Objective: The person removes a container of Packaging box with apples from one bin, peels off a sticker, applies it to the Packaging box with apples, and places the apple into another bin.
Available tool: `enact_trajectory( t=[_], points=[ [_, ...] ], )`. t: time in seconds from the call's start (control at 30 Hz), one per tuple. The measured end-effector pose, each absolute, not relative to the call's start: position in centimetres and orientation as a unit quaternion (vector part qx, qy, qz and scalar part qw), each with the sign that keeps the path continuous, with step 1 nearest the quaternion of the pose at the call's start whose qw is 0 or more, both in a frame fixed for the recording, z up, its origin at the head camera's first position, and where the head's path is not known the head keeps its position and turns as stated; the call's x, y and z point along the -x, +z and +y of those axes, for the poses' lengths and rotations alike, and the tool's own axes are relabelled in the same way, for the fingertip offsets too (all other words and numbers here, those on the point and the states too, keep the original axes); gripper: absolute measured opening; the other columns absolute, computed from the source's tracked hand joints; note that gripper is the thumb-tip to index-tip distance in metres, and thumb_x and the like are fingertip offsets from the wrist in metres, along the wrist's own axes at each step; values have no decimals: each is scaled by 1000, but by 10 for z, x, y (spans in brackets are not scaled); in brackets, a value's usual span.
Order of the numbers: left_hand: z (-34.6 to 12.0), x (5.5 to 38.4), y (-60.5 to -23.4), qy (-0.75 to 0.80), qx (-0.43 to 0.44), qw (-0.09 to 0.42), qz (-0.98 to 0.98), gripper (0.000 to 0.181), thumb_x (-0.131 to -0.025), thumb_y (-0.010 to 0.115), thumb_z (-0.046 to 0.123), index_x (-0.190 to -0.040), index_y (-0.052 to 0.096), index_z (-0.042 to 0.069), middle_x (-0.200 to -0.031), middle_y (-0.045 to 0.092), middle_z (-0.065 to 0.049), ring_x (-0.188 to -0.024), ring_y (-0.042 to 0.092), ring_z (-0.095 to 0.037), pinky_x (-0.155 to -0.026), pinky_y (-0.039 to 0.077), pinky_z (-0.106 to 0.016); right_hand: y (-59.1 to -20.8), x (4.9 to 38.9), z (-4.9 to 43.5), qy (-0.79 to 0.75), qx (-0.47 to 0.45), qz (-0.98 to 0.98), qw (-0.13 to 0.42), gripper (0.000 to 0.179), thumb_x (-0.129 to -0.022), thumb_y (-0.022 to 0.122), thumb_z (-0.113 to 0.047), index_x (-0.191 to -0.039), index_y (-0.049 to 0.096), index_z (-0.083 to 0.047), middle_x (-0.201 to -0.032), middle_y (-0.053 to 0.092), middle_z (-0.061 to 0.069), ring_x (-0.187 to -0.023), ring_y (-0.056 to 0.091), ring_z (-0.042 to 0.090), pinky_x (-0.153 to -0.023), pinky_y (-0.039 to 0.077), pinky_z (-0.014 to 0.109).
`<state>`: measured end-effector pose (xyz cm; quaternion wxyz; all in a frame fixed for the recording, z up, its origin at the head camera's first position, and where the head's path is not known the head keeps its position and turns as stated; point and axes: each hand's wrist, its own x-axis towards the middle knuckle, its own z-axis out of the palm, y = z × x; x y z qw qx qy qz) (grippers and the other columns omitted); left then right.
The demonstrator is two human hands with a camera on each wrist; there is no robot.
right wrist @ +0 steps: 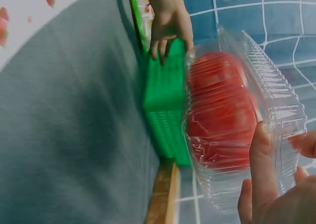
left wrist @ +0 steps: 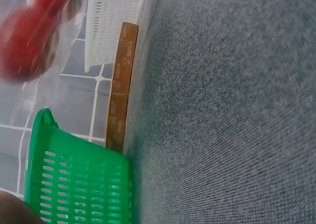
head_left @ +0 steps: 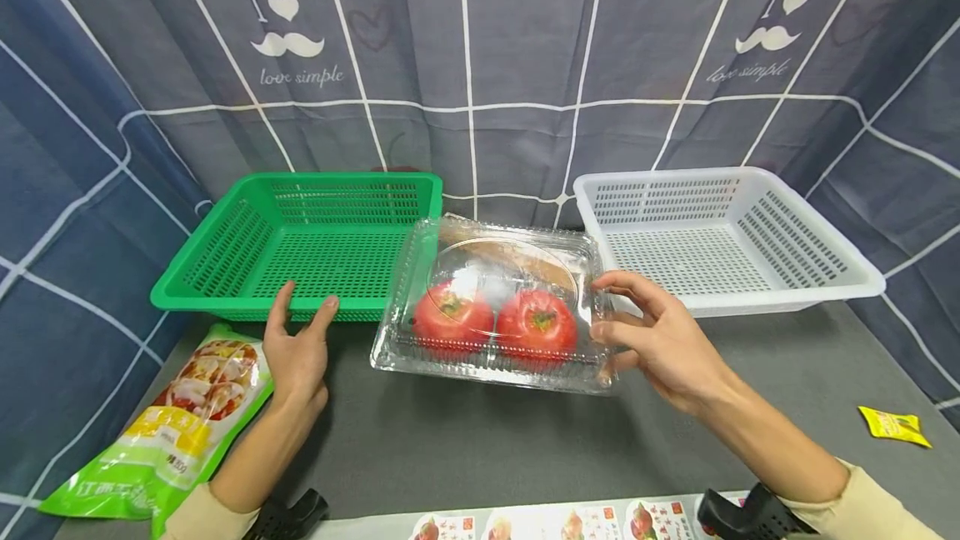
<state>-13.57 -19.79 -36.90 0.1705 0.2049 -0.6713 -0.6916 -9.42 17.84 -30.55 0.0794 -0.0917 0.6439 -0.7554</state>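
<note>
My right hand (head_left: 663, 340) grips the right side of a clear plastic clamshell container (head_left: 390, 344), lifted above the table and tilted. Inside it, two red tomatoes (head_left: 453, 319) lie side by side. In the right wrist view the thumb and fingers pinch the edge of the container (right wrist: 284, 100). My left hand (head_left: 296, 357) is apart from the container, its thumb and fingers spread, holding nothing. It is at the front side of a green basket (head_left: 300, 307); whether it touches the rim, I cannot tell.
A white basket (head_left: 712, 302) stands at the back right. Behind the container lies a brown box (left wrist: 121, 85), between the baskets. A green food packet (head_left: 187, 415) lies at left, a small yellow packet (head_left: 895, 426) at right. A printed strip (head_left: 555, 523) runs along the front edge.
</note>
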Motion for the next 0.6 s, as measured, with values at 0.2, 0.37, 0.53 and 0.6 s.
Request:
enact_trajectory(
  t=[0.2, 0.37, 0.53, 0.6],
  points=[
    [-198, 134, -369, -686, -195, 161, -682, 71, -94, 69, 32, -155, 32, 30, -161, 15, 0, -143, 22, -26, -108, 32, -45, -328, 71, 204, -741, 114, 656, 86, 41, -90, 62, 10, -126, 52, -7, -120, 41, 17, -81, 59, 14, -55, 58, 43],
    [-198, 133, -369, -683, -192, 156, -688, 71, -94, 68, 34, -155, 31, 32, -160, 15, -1, -143, 20, -25, -107, 31, -46, -346, 66, 212, -735, 134, 657, 99, 41, -91, 60, 10, -127, 52, -7, -107, 52, 12, -76, 59, 13, -55, 57, 38],
    [-199, 133, -368, -679, -192, 154, -692, 72, -94, 68, 35, -155, 30, 31, -160, 15, -3, -145, 17, -23, -107, 30, -46, -359, 68, 213, -724, 134, 667, 113, 40, -92, 61, 7, -128, 51, -9, -87, 59, 12, -71, 59, 15, -54, 57, 36],
    [-199, 133, -368, -677, -193, 154, -693, 72, -94, 68, 36, -155, 30, 31, -159, 15, -3, -145, 17, -23, -107, 30, -46, -363, 69, 213, -717, 128, 675, 119, 40, -92, 61, 5, -128, 50, -9, -89, 59, 13, -71, 59, 16, -55, 57, 37]
  ],
)
